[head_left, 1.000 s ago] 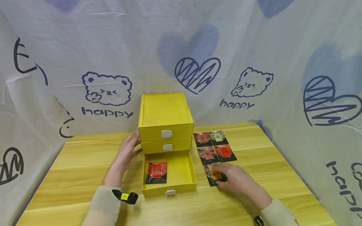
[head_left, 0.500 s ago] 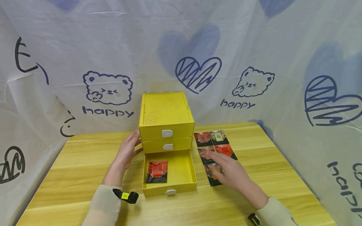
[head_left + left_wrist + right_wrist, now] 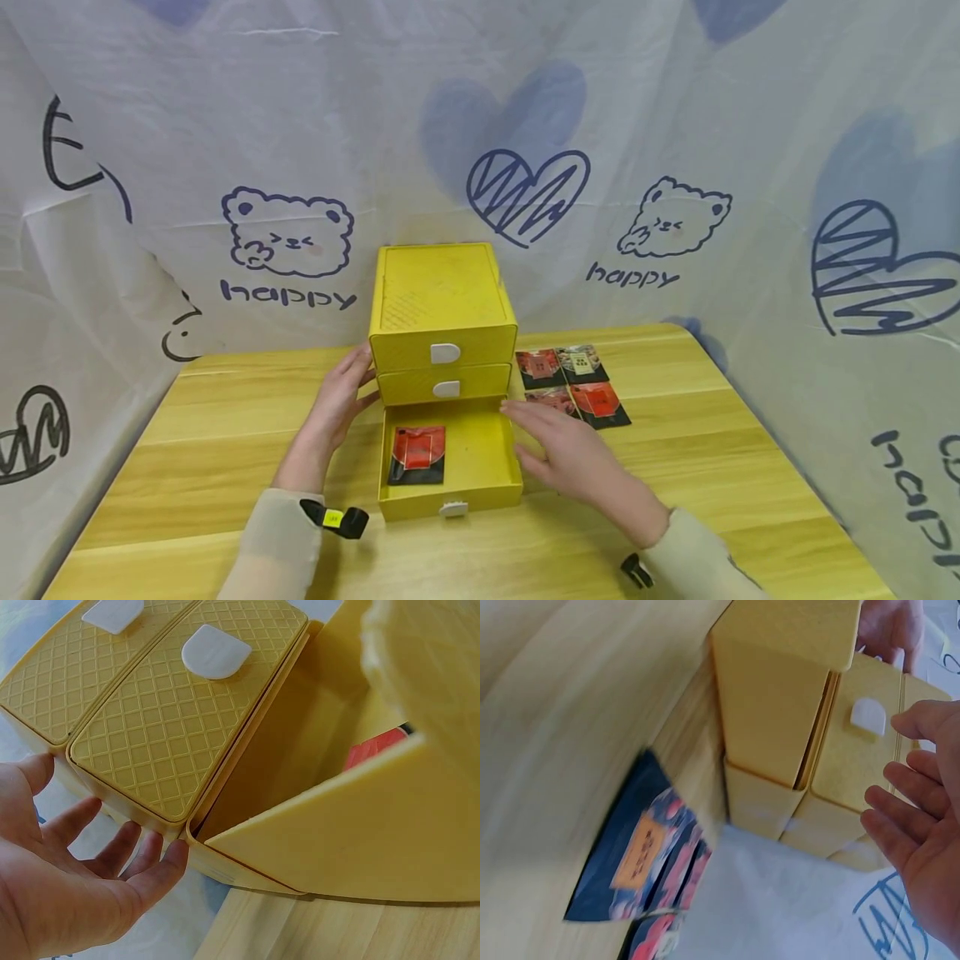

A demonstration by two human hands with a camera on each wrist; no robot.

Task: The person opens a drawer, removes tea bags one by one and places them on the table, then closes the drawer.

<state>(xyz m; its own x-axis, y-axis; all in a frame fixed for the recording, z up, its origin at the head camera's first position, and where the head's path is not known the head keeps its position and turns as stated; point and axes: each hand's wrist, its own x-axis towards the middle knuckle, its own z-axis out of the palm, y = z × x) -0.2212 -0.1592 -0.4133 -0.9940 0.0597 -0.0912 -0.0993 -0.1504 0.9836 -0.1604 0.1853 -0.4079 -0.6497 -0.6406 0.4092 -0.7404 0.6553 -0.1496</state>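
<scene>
A yellow drawer unit (image 3: 442, 287) stands at the back of the table with its bottom drawer (image 3: 480, 467) pulled out. In that drawer, on the left, lies a red and black packet (image 3: 417, 455). My left hand (image 3: 335, 412) touches the unit's left side with spread fingertips. My right hand (image 3: 573, 454) holds nothing; its fingers extend toward the open drawer's right wall. Below the right hand, a black packet with an orange label (image 3: 637, 851) lies on the table, covered by that hand in the head view.
Several flat packets lie grouped right of the unit, among them a dark red one (image 3: 538, 368), one with a pale label (image 3: 580, 364) and a bright red one (image 3: 598, 403). A printed cloth (image 3: 442, 150) hangs behind the wooden table (image 3: 225, 433).
My right hand has lifted from the orange-labelled packet and moved left to the drawer's right wall, with nothing in it. My left hand has stayed against the unit.
</scene>
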